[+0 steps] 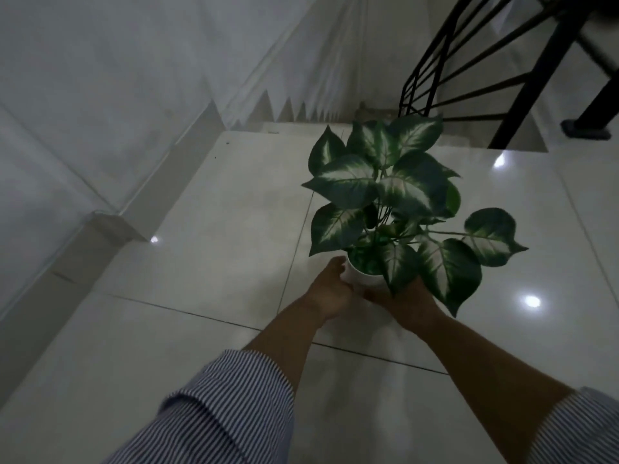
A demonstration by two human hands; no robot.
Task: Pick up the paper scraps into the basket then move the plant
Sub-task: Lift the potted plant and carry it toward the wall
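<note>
Glossy tile floor (pixel 207 209) — leaves (pixel 385 182) perhaps plastic.

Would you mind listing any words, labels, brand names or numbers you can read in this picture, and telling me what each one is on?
None: there is no readable text anywhere in this view.
The white pot held between the left hand and right hand shows no label on its visible side.
The plant, the striped sleeves, the floor tiles and the black railing carry no writing.

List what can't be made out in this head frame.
- White pot: mostly hidden by plant leaves, left hand and right hand.
- Right hand's grip: leaves cover the fingers.
- Pot resting or lifted: cannot tell.
- Basket, paper scraps: not in view.
- Railing: blurred, cut off at the top edge.
</note>
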